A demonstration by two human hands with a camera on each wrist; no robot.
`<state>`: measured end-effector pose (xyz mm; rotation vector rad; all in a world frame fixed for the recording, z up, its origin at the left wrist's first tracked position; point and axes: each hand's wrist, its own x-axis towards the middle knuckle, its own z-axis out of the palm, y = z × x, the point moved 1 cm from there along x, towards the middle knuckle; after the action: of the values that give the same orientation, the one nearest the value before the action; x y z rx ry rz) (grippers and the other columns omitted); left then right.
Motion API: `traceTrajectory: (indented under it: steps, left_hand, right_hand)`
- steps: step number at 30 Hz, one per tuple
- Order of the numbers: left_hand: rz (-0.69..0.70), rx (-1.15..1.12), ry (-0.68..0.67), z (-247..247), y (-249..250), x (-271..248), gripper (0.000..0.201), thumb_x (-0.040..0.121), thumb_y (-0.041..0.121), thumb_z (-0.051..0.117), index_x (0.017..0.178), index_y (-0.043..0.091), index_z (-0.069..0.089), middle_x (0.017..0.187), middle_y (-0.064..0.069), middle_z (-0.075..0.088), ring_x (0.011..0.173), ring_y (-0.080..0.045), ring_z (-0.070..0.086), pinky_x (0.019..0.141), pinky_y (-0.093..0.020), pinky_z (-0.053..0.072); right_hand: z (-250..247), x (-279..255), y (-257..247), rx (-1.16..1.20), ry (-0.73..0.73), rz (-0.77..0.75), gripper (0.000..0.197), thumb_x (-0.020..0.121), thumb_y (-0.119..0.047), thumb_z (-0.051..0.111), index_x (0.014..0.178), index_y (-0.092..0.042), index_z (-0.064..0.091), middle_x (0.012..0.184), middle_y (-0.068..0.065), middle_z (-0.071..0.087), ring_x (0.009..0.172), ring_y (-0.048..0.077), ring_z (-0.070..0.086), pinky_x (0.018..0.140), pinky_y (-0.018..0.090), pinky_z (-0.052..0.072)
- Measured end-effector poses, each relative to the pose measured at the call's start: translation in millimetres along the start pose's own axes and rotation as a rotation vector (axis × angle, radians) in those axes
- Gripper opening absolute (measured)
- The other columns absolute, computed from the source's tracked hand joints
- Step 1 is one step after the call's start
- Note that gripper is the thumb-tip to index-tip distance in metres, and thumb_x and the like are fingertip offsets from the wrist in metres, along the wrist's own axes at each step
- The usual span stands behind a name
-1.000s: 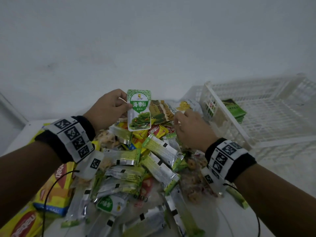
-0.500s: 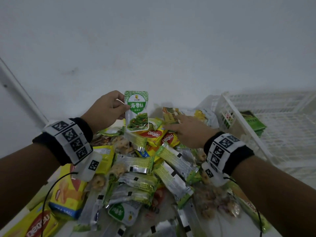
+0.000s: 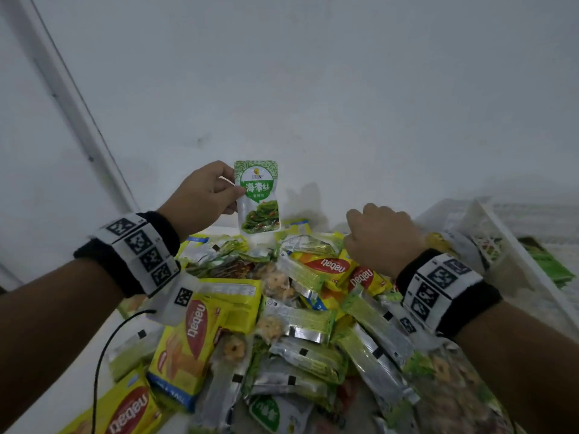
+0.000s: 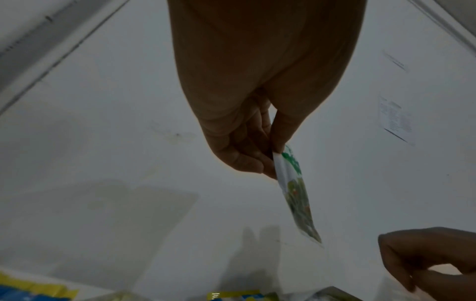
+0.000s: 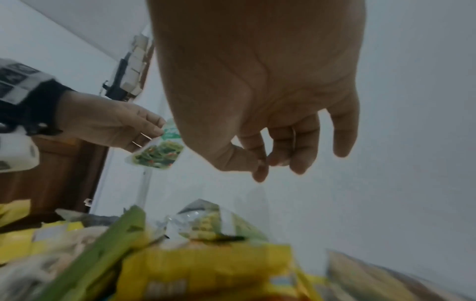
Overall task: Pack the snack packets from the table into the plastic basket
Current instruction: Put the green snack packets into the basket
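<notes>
left hand (image 3: 200, 195) grip pinched on a flat glossy green-and-white seaweed pouch (image 3: 257, 197) held up over the crinkly foil snack pile (image 3: 291, 324), right hand (image 3: 380, 236) grip loosely curled, empty, white lattice plastic basket (image 3: 501, 245) at right

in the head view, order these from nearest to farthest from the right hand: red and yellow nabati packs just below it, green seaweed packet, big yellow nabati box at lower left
1. Nabati packs: just below and left of the right hand.
2. Seaweed packet: further left, held up by the left hand.
3. Nabati box: lower left in the pile, farthest.
</notes>
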<state>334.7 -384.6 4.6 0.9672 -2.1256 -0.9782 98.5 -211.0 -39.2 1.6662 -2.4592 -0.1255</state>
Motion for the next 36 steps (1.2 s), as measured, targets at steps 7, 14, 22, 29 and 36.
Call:
traceTrajectory:
  steps: [7,14,22,29,36]
  left_hand:
    - [-0.041,-0.029,0.041,-28.5,-25.7,1.8,0.022,0.1,0.012,0.063,0.109,-0.005,0.053,0.087,-0.029,0.07,0.07,-0.021,0.066,0.078,-0.037,0.061]
    - [-0.025,-0.048,0.019,-46.5,-46.3,-1.7,0.02,0.1,0.011,0.062,0.108,-0.005,0.052,0.091,-0.027,0.072,0.077,-0.026,0.068,0.076,-0.035,0.061]
    - [-0.044,-0.086,0.005,-55.8,-63.0,-7.5,0.018,0.1,0.011,0.062,0.107,-0.003,0.053,0.09,-0.021,0.074,0.079,-0.026,0.07,0.077,-0.033,0.062]
    - [-0.042,-0.096,0.009,-61.1,-67.2,-16.7,0.019,0.099,0.01,0.063,0.108,-0.004,0.053,0.077,-0.011,0.072,0.071,-0.019,0.067,0.072,-0.029,0.061]
    - [-0.053,-0.096,0.041,-75.8,-73.2,-26.5,0.019,0.099,0.01,0.063,0.107,-0.004,0.053,0.077,-0.014,0.071,0.074,-0.022,0.066,0.076,-0.034,0.06]
  right_hand:
    - [-4.0,31.7,-59.5,0.227,-0.325,-0.212,0.05,0.103,-0.059,0.037,0.151,-0.047,0.035,0.148,0.006,0.044,0.134,0.031,0.045,0.108,0.048,0.042]
    - [1.7,37.7,-78.7,0.061,-0.371,-0.185,0.038,0.102,-0.061,0.036,0.134,-0.048,0.053,0.139,0.007,0.042,0.129,0.031,0.041,0.105,0.047,0.041]
    - [5.0,38.6,-102.9,0.085,-0.276,-0.236,0.049,0.102,-0.054,0.044,0.149,-0.04,0.039,0.142,0.007,0.043,0.129,0.031,0.044,0.102,0.048,0.045]
    - [4.4,35.2,-127.9,0.128,-0.274,-0.354,0.053,0.103,-0.053,0.045,0.153,-0.043,0.03,0.143,0.008,0.043,0.133,0.033,0.042,0.104,0.051,0.043]
    - [-1.2,34.4,-154.0,0.167,-0.187,-0.444,0.044,0.104,-0.044,0.049,0.148,-0.042,0.044,0.129,0.007,0.048,0.123,0.029,0.046,0.1,0.045,0.045]
